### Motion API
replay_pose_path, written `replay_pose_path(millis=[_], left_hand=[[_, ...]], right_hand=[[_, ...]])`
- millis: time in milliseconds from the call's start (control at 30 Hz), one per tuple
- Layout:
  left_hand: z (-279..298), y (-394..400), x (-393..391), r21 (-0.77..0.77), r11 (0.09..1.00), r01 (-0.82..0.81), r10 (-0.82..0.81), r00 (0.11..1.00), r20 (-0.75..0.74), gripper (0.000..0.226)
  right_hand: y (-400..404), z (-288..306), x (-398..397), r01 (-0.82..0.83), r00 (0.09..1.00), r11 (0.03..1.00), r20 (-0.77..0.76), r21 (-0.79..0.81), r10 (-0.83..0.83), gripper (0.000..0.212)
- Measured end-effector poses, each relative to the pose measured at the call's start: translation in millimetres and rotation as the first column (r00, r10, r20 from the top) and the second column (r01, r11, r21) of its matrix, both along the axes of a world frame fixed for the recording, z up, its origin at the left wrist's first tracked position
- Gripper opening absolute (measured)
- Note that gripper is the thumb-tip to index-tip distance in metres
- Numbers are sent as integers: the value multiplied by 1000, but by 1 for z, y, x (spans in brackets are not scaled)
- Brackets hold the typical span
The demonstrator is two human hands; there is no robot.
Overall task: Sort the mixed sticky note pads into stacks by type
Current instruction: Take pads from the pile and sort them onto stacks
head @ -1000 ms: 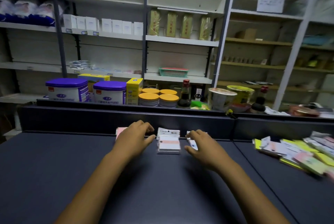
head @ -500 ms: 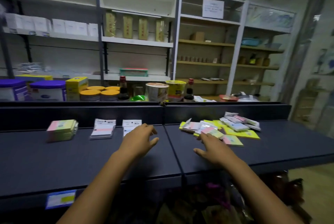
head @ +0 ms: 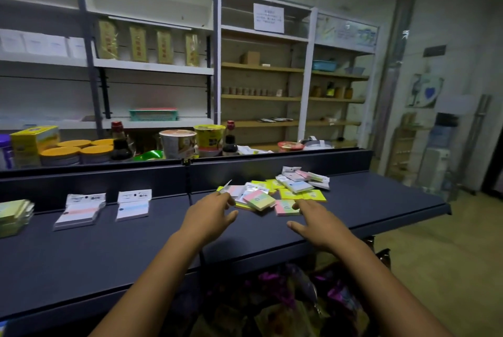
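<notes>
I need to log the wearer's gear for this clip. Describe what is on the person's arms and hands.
Nothing is worn on either. The left hand and right hand are bare, with no gloves, rings, watch or bands visible. Both forearms are uncovered as far back as the frame shows, with no sleeve edge in view. The fingers carry no tape or markings that can be made out.

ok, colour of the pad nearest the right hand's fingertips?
Pink fading to green, on the pad by the right hand; head view.
</notes>
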State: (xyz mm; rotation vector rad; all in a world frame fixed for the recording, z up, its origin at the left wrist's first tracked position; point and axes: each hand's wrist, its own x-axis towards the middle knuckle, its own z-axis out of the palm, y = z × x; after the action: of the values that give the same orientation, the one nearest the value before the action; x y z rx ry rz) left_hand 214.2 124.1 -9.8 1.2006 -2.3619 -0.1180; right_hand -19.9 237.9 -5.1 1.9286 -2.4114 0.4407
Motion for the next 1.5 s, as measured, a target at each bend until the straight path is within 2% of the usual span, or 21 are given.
replay_pose_path(millis=[400,567,833,967,1100,1167,1233,1300,1367,1433,1500], left_hand=[[-19,-71,-69,115,993,10,-6,999,-38,28],[-22,-107,-85,109,994,15,-8,998,-67,30],[-31,-134,-117,165,986,-27,15,997,73,53],[-31,-135,-128,171,982,-77,66,996,67,58],[-34,-130,-134,206,971,-121,124,992,1,64],[-35,-129,-137,248,961,-123,147,986,-80,66],[-37,-126,-139,280,955,-101,158,969,-189,57],[-42,-123,-142,287,956,-50,145,937,-318,41],[-50,-118,-142,301,953,3,148,866,-478,32],[-56,-113,-142,394,910,129,190,715,-673,28],[-55,-107,-142,474,807,352,272,491,-828,25]], right_hand=[[-66,-11,-62,25,999,1000,35,-10,-25,48],[-99,-18,-82,27,997,999,71,-18,-25,46],[-130,-26,-107,13,994,1000,104,-20,-10,43],[-139,-34,-121,-19,993,1000,118,7,18,44],[-146,-39,-134,-60,989,998,135,13,58,42],[-150,-39,-139,-77,987,997,143,5,76,41],[-152,-41,-143,-92,983,996,160,-5,92,41],[-152,-43,-146,-105,979,994,172,-16,106,41],[-150,-45,-147,-113,977,993,179,-18,115,41],[-147,-49,-149,-128,974,991,187,-22,130,39],[-145,-51,-152,-147,968,989,199,-32,151,37]])
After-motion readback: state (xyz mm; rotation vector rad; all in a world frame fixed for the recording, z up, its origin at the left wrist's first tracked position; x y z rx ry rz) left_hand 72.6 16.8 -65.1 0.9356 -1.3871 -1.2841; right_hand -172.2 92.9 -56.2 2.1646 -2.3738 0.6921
